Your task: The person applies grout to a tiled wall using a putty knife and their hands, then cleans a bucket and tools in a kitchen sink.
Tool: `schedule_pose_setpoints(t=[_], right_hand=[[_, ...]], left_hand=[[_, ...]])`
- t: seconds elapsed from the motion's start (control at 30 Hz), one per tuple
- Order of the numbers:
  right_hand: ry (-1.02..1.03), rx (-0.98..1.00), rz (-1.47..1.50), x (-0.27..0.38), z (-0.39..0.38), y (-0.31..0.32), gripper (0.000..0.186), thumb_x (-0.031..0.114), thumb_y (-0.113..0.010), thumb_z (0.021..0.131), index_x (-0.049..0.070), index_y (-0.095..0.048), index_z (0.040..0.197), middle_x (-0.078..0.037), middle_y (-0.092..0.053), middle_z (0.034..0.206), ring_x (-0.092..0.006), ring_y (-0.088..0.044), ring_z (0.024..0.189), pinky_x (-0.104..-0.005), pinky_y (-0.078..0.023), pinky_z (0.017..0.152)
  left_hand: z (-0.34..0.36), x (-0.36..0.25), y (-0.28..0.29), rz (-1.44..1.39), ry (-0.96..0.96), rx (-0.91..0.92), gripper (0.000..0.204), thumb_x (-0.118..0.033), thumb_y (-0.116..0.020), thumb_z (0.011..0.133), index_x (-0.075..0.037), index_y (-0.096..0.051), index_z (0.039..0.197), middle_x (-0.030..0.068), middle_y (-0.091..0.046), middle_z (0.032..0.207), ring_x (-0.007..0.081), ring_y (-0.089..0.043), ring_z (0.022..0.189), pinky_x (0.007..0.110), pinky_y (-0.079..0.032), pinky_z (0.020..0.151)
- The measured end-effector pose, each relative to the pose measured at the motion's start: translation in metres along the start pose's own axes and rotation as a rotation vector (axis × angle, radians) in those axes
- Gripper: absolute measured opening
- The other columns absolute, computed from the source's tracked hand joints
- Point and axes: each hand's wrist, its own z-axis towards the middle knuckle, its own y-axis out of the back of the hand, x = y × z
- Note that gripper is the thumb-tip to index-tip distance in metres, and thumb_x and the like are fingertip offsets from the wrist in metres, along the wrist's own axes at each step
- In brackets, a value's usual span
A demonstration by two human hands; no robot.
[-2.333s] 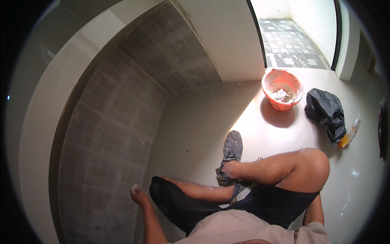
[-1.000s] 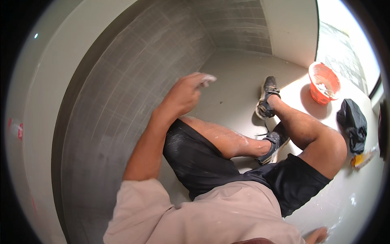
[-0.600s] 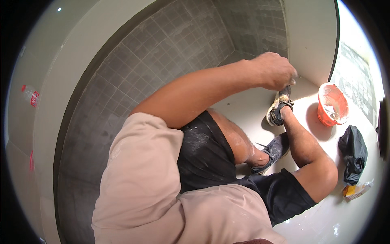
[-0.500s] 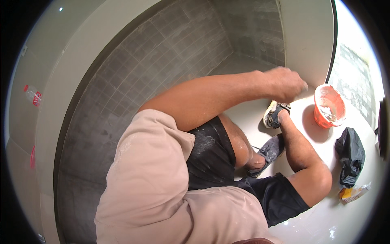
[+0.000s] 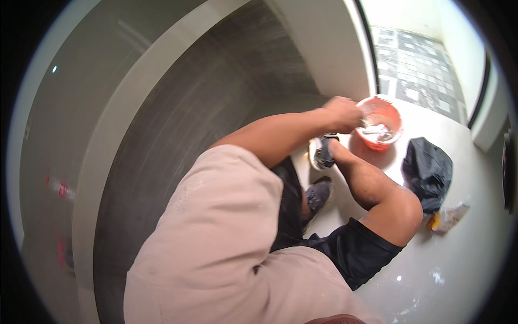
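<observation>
My left hand (image 5: pixel 343 114) reaches across to the near-left rim of an orange-red bucket (image 5: pixel 381 146). Its fingers are curled closed, and motion blurs them; whatever they hold, if anything, cannot be made out. Inside the bucket lies a whitish paste (image 5: pixel 377 132), smeared up the walls as well. The bucket stands on a pale floor beside my shoe (image 5: pixel 319 154). My right hand is out of the picture.
Right of my bent leg (image 5: pixel 386 202) lie a black plastic bag (image 5: pixel 429 173) and a crumpled yellow-and-white packet (image 5: pixel 449 218). A dark tiled surface (image 5: pixel 178 146) fills the left middle. Past the pale wall edge (image 5: pixel 329 48) is a mosaic-tiled floor (image 5: pixel 415 65).
My left hand has come from above the floor, left of the bucket, to the bucket's rim. The whole view has shifted, so the bucket, bag and packet appear farther left.
</observation>
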Motion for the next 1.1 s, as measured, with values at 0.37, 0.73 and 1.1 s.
schedule_pose_setpoints(t=[0.37,0.73,1.1], right_hand=[[-0.066,0.128,0.077,-0.009,-0.039,0.012,0.029,0.021,-0.065,0.087,0.0,-0.066,0.107,-0.016,-0.068,0.092,-0.0275,-0.065,0.083,-0.0391,-0.052,0.078],[0.036,0.294,-0.08,0.089,0.033,0.042,0.023,0.017,-0.066,0.087,-0.001,-0.068,0.101,-0.014,-0.068,0.087,-0.0237,-0.064,0.08,-0.0367,-0.051,0.076],[0.364,0.446,-0.2,0.397,0.081,0.114,0.017,0.013,-0.068,0.087,-0.002,-0.069,0.095,-0.012,-0.068,0.083,-0.0199,-0.064,0.077,-0.0343,-0.05,0.074]], left_hand=[[-0.084,0.149,-0.067,0.078,0.568,0.058,0.017,-0.008,-0.051,0.089,-0.005,-0.062,0.102,0.0199,-0.071,0.104,0.0374,-0.069,0.099,0.048,-0.056,0.082],[-0.012,0.214,-0.145,-0.249,0.568,0.309,0.029,-0.031,-0.059,0.097,-0.006,-0.069,0.108,0.0183,-0.07,0.109,0.0368,-0.065,0.106,0.048,-0.051,0.088],[-0.06,0.261,-0.241,-0.978,0.515,0.358,0.032,-0.016,-0.053,0.094,-0.003,-0.066,0.119,0.0184,-0.069,0.117,0.0327,-0.064,0.112,0.042,-0.048,0.097]])
